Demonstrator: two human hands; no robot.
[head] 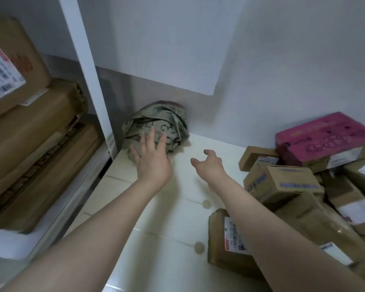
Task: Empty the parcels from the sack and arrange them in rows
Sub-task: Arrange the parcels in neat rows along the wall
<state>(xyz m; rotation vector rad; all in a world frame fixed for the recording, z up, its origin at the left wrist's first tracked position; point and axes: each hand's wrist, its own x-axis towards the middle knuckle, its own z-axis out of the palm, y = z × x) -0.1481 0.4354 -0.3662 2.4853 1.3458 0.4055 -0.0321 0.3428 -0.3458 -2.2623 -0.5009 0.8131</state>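
A crumpled grey-green sack with dark printed letters lies bunched in the far corner of the white floor, against the wall. My left hand is spread with straight fingers just in front of the sack, its fingertips over the fabric. My right hand hovers to the right of the sack above the floor, fingers loosely curled and holding nothing. A heap of brown cardboard parcels lies unsorted at the right, topped by a pink box. One labelled parcel lies apart, under my right forearm.
White shelving stands at the left, loaded with large brown cartons. White walls close off the back and right. The white tiled floor stretches between the shelf and the parcel heap.
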